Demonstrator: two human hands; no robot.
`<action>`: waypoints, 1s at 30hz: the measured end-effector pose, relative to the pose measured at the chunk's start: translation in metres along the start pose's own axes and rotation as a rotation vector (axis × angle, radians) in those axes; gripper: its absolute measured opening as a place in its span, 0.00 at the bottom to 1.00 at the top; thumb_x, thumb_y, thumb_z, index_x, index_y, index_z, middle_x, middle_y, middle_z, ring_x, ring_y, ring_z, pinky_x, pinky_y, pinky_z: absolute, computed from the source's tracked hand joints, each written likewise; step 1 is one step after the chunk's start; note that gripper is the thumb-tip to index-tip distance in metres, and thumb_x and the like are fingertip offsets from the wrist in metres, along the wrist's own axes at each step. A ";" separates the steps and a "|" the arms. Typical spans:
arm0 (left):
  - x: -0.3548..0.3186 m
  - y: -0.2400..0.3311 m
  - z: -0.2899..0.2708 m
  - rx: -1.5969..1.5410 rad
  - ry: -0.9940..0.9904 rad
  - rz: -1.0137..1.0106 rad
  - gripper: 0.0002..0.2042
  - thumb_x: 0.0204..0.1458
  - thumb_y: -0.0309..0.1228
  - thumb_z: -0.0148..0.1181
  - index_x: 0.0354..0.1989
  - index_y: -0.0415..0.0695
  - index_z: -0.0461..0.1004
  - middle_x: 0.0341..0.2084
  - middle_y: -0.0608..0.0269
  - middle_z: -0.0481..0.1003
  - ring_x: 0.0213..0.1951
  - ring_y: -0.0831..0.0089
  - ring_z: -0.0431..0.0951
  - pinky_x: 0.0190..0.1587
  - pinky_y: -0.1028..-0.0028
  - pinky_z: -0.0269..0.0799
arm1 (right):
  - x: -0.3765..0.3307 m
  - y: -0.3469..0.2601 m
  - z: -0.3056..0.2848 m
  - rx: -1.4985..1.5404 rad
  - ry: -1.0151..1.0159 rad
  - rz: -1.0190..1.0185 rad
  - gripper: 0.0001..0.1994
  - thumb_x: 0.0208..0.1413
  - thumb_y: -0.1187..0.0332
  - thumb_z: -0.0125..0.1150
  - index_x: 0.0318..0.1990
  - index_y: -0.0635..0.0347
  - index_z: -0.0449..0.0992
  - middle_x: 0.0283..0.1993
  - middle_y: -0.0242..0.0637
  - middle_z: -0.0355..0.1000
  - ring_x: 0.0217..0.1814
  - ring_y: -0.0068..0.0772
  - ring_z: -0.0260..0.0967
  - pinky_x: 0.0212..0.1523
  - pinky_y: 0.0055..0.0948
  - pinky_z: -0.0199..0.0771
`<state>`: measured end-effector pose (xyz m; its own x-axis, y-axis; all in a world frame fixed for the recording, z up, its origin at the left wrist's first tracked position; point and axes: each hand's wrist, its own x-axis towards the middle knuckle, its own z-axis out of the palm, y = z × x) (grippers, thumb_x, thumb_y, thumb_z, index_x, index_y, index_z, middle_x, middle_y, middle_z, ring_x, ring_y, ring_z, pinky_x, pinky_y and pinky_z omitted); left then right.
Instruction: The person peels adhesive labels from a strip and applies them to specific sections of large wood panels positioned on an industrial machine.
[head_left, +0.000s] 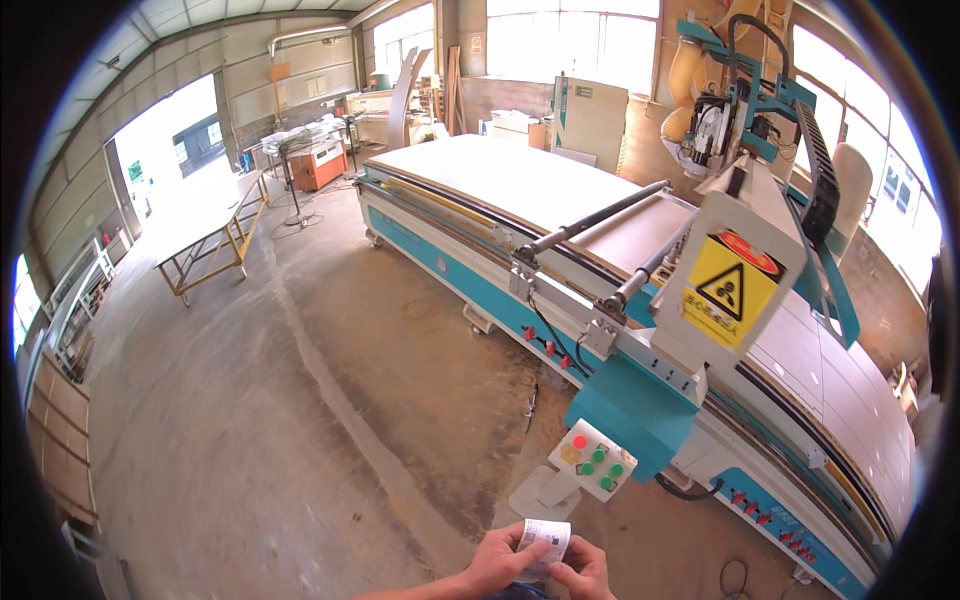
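At the lower edge, a small white printed paper label (pixel 553 530), slightly curled, is pinched between my two hands. My left hand (pixel 503 562) grips its left side with the thumb lying across the front. On the right side, my right hand (pixel 584 573) holds the lower edge between thumb and fingers. Just beyond the label stands a white control box (pixel 597 459) with one red button and several green ones. Behind that box is the teal and white CNC router (pixel 622 425), its gantry end marked by a yellow warning sign (pixel 728 290).
Large pale boards lie along the machine bed (pixel 520 180). A yellow-framed table (pixel 215 225) stands at the far left, near the bright doorway. An orange and white machine (pixel 318 163) is farther back. A dark, thin tool (pixel 531 408) lies on the concrete floor beside the router.
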<state>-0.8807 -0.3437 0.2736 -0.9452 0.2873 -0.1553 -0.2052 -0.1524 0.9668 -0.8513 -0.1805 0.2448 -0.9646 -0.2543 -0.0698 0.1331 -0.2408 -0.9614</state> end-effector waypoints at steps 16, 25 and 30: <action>-0.009 -0.013 -0.010 -0.175 0.047 -0.057 0.10 0.52 0.27 0.57 0.41 0.36 0.74 0.32 0.64 0.76 0.33 0.81 0.74 0.36 0.78 0.71 | 0.077 0.049 -0.190 -0.599 0.707 -0.123 0.14 0.46 0.72 0.60 0.41 0.67 0.73 0.33 0.29 0.70 0.32 0.16 0.64 0.36 0.18 0.66; -0.014 -0.011 -0.020 -0.161 0.111 -0.080 0.10 0.52 0.26 0.57 0.41 0.34 0.73 0.33 0.63 0.76 0.35 0.80 0.74 0.39 0.78 0.71 | 0.128 0.086 -0.236 -1.242 0.584 0.088 0.33 0.42 0.60 0.63 0.58 0.60 0.63 0.58 0.48 0.61 0.60 0.47 0.57 0.60 0.37 0.58; -0.017 -0.014 -0.030 -0.149 0.183 -0.081 0.10 0.52 0.27 0.57 0.40 0.34 0.74 0.32 0.63 0.76 0.34 0.79 0.74 0.39 0.77 0.71 | 0.149 0.099 -0.249 -1.156 0.471 0.250 0.36 0.39 0.57 0.64 0.58 0.63 0.62 0.62 0.51 0.56 0.63 0.47 0.54 0.61 0.36 0.56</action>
<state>-0.8697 -0.3748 0.2568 -0.9516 0.1305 -0.2781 -0.3044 -0.2776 0.9112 -1.0392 -0.0086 0.0732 -0.9608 0.2387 -0.1406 0.2760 0.7790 -0.5631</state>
